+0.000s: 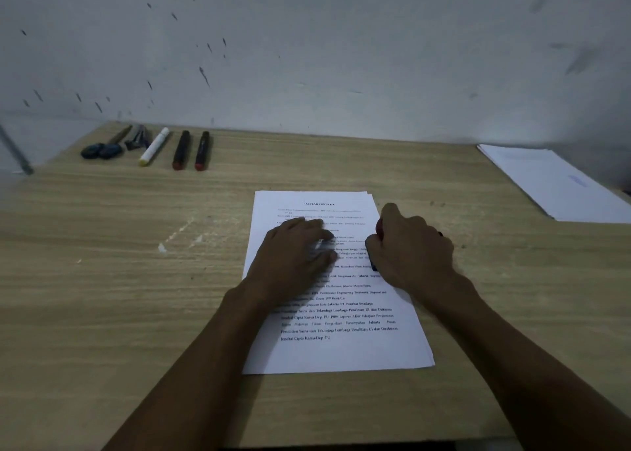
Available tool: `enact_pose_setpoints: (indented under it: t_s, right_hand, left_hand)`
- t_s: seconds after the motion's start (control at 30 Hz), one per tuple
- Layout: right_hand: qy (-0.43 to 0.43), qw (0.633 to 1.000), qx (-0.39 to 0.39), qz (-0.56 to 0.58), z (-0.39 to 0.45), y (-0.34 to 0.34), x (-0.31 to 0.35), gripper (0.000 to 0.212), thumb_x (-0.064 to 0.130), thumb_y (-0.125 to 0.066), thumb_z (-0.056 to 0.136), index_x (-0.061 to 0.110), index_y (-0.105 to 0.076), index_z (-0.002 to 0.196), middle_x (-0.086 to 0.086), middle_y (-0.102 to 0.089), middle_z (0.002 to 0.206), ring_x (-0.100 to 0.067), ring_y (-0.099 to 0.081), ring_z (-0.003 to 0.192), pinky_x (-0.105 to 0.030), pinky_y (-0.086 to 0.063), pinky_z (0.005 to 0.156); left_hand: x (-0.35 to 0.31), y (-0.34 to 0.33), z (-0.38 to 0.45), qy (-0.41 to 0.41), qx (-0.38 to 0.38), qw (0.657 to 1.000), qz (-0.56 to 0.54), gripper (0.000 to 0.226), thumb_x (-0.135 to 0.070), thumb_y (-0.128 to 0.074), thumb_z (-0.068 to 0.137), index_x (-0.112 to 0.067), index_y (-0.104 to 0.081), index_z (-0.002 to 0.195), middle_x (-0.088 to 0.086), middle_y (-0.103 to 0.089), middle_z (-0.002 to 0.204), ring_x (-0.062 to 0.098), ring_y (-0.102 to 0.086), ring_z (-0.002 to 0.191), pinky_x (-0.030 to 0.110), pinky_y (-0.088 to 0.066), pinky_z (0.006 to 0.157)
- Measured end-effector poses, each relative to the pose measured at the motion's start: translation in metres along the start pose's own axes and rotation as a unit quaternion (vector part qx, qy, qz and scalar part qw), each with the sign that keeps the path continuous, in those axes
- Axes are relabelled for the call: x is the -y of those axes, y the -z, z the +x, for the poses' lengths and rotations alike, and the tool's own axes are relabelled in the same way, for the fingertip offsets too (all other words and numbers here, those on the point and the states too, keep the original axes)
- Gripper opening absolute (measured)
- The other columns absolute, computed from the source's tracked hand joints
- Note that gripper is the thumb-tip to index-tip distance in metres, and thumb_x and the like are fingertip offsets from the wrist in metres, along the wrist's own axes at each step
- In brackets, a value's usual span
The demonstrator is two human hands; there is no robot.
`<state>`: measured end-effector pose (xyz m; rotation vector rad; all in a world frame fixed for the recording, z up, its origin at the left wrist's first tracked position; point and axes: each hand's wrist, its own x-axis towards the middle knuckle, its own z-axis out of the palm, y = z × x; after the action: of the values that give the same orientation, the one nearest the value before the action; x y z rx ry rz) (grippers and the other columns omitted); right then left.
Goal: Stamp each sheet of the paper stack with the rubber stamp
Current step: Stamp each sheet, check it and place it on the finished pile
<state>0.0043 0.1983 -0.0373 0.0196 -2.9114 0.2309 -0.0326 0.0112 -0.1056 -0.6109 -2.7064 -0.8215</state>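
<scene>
While left hand [293,256] lies flat on 1 paper stack [338,348], right hand [413,252] grips 1 rubber stamp [378,227], 2 red-tipped markers [191,150]

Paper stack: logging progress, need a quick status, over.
Left hand flat on paper stack. Right hand grips rubber stamp at stack's right edge. Nothing in the way.

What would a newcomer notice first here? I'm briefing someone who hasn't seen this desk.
First the two hands in the middle: the left hand lies flat on the paper stack, and the right hand grips the stamp at the stack's right edge. Next, a row of markers at the far left by the wall, and a second pile of sheets at the far right of the table.
</scene>
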Motion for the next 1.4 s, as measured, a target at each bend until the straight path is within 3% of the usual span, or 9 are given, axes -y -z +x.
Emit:
enact_pose_setpoints:
  t_s: [0.2, 0.47, 0.77, 0.97, 1.17, 1.4]
  right_hand:
    - [-0.001, 0.999, -0.021, -0.032, -0.001, -0.002, 0.002, 0.024, 0.037, -0.042, 0.095, 0.015, -0.043, 0.103, -0.003, -0.055, 0.084, -0.025, -0.05, 0.068, -0.031, -0.033, 0.061]
    - [0.0, 0.999, -0.02, -0.042, -0.001, -0.002, 0.002, 0.022, 0.036, -0.041, 0.094, 0.015, -0.043, 0.103, 0.001, -0.047, 0.076, -0.018, -0.04, 0.057, -0.028, -0.022, 0.052]
    - [0.008, 0.999, -0.02, -0.05, -0.001, 0.0, 0.002, 0.022, 0.035, -0.042, 0.095, 0.014, -0.042, 0.101, 0.0, -0.049, 0.078, -0.019, -0.042, 0.06, -0.028, -0.023, 0.053]
    - [-0.018, 0.995, 0.058, 0.075, 0.006, 0.007, -0.007, 0.018, 0.035, -0.051, 0.089, 0.02, -0.044, 0.095, -0.003, -0.058, 0.091, -0.026, -0.054, 0.08, -0.035, -0.039, 0.071]
    - [-0.092, 0.971, -0.015, 0.221, 0.007, 0.02, -0.036, 0.019, 0.038, -0.063, 0.076, 0.025, -0.055, 0.088, 0.0, -0.063, 0.094, -0.025, -0.061, 0.089, -0.043, -0.052, 0.082]
    - [-0.155, 0.963, -0.047, 0.217, 0.009, 0.033, -0.085, 0.017, 0.038, -0.067, 0.075, 0.027, -0.058, 0.082, -0.004, -0.063, 0.094, -0.026, -0.06, 0.088, -0.045, -0.053, 0.08]
  left_hand:
    - [-0.001, 0.0, 0.0, -0.008, -0.003, 1.0, -0.001, 0.056, -0.062, -0.041, 0.079, -0.026, -0.067, 0.113, -0.003, -0.06, 0.133, 0.021, -0.051, 0.126, 0.045, -0.041, 0.103]
    - [0.0, -0.001, -0.001, -0.001, 0.004, 1.0, 0.001, 0.058, -0.063, -0.04, 0.078, -0.026, -0.066, 0.114, -0.003, -0.058, 0.135, 0.022, -0.05, 0.127, 0.045, -0.04, 0.104]
    - [0.0, -0.002, -0.001, 0.014, 0.01, 1.0, 0.004, 0.057, -0.064, -0.04, 0.079, -0.028, -0.066, 0.115, -0.002, -0.057, 0.138, 0.022, -0.047, 0.132, 0.046, -0.038, 0.107]
    - [-0.006, 0.005, -0.003, 0.021, 0.021, 0.999, 0.022, 0.063, -0.068, -0.036, 0.076, -0.029, -0.065, 0.117, -0.004, -0.055, 0.139, 0.019, -0.046, 0.132, 0.041, -0.037, 0.108]
    - [-0.017, 0.013, 0.002, 0.036, 0.051, 0.998, 0.032, 0.036, -0.048, -0.06, 0.088, -0.027, -0.063, 0.116, -0.008, -0.06, 0.128, 0.017, -0.049, 0.124, 0.034, -0.04, 0.101]
    - [-0.023, 0.021, 0.011, 0.056, 0.072, 0.995, 0.029, 0.036, -0.043, -0.067, 0.084, -0.026, -0.064, 0.116, -0.007, -0.06, 0.128, 0.016, -0.049, 0.126, 0.037, -0.04, 0.104]
